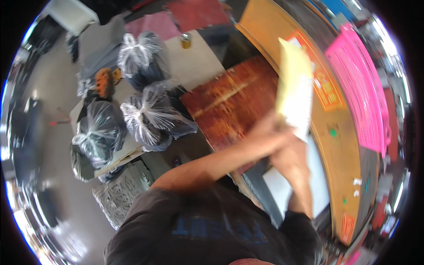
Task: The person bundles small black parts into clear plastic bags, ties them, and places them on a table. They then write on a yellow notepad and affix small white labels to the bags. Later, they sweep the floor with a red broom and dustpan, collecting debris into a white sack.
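Note:
A yellow and white sheaf of paper (297,90) stands up at a slant above the right end of a worn red-brown board (234,99). My right hand (291,152) is closed round its lower end. Reaching across my body, my left hand (268,128) meets the right one at the sheaf's lower left edge. Motion smears the left fingers, so I cannot make out whether they grip the paper. Below my hands lies a white sheet or panel (279,187), partly covered by my right forearm.
Several tied clear plastic bags with dark contents, including one bag (150,117), sit on a table at the left. A long orange-brown panel (342,154) curves along the right, beside a pink plastic basket (360,88). A small tin (185,40) stands farther back.

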A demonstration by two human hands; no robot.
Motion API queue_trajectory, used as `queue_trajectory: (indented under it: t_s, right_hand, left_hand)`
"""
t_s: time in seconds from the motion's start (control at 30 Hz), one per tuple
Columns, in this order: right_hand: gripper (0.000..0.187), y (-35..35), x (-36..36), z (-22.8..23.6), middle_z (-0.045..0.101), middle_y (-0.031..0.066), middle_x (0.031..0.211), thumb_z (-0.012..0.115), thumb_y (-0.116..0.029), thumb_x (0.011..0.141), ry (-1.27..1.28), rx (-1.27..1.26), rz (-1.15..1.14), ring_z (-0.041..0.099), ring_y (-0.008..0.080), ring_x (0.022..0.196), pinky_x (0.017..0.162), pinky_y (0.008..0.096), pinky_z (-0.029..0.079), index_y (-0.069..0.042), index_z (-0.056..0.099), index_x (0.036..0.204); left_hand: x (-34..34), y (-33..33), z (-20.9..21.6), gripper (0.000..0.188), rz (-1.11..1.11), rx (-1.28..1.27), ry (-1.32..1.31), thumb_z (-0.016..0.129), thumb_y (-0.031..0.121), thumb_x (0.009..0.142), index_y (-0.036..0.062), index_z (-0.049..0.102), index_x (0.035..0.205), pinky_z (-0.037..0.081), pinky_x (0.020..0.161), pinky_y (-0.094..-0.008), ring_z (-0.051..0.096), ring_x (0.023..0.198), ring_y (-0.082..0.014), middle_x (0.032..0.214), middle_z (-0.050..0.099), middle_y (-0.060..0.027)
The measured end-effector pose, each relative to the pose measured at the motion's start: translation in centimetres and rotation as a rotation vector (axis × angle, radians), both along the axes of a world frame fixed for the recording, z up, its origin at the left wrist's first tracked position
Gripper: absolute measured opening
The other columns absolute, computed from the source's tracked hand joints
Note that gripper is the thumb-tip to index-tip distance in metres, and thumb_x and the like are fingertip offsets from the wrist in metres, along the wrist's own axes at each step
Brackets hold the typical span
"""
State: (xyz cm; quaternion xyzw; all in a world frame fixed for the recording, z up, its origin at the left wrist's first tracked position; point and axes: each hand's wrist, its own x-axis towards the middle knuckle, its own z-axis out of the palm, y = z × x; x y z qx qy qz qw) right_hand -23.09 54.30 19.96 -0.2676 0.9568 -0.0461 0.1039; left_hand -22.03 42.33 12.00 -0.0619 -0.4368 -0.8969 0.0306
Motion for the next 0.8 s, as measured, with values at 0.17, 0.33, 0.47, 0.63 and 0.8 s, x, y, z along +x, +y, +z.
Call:
queue_trajectory:
  t_s: [0.17,0.33,0.47,0.63,0.8]
  right_hand:
    - [0.056,-3.6,5.8,-9.6,0.07,0.0166,0.116,0.073,-0.03,0.095,-0.705,-0.514,-0.106,0.069,0.0253,0.101,0.089,0.036,0.054,-0.004,0.058,0.143]
    - [0.025,-3.2,9.6,-16.8,0.076,0.009,0.098,0.068,-0.015,0.097,-0.704,-0.645,-0.63,0.068,0.0137,0.091,0.083,0.0305,0.055,-0.001,0.074,0.118]
    - [0.023,-4.0,7.1,-19.7,0.072,0.003,0.09,0.066,-0.016,0.099,-0.541,-0.736,-0.667,0.064,0.0096,0.079,0.075,0.0259,0.053,0.001,0.073,0.112]
    - [0.023,-8.7,-1.8,-26.3,0.076,0.0112,0.101,0.067,-0.011,0.095,-0.437,-0.865,-0.373,0.071,0.0182,0.091,0.082,0.031,0.055,-0.006,0.074,0.116]
    - [0.034,-8.9,-6.3,-29.5,0.068,0.0135,0.1,0.068,-0.005,0.089,-0.345,-0.719,-0.021,0.067,0.0282,0.091,0.083,0.0355,0.055,-0.009,0.072,0.122]
  left_hand:
    - [3.6,-11.1,-16.1,0.03,-0.043,0.13,-0.783,0.055,0.016,0.105,-0.0049,0.06,0.125,0.059,0.084,-0.044,0.07,0.094,-0.0282,0.111,0.07,-0.017]
    - [5.8,-14.9,-25.3,0.037,-0.182,0.221,-0.768,0.053,0.02,0.107,-0.0059,0.056,0.133,0.059,0.089,-0.0463,0.071,0.103,-0.0315,0.121,0.068,-0.02]
    - [6.3,-14.3,-24.9,0.037,-0.157,0.13,-0.788,0.054,0.02,0.107,-0.0061,0.057,0.133,0.06,0.088,-0.0448,0.071,0.101,-0.031,0.119,0.07,-0.0194]
    - [5.3,-13.5,-22.1,0.038,0.043,-0.331,-0.766,0.057,0.019,0.103,-0.0032,0.06,0.134,0.058,0.083,-0.0398,0.072,0.094,-0.0296,0.114,0.071,-0.0176]
    - [3.3,-14.6,-20.6,0.041,0.674,-1.564,-0.117,0.07,0.022,0.089,0.0097,0.068,0.128,0.045,0.109,-0.0494,0.055,0.131,-0.0372,0.136,0.062,-0.0122]
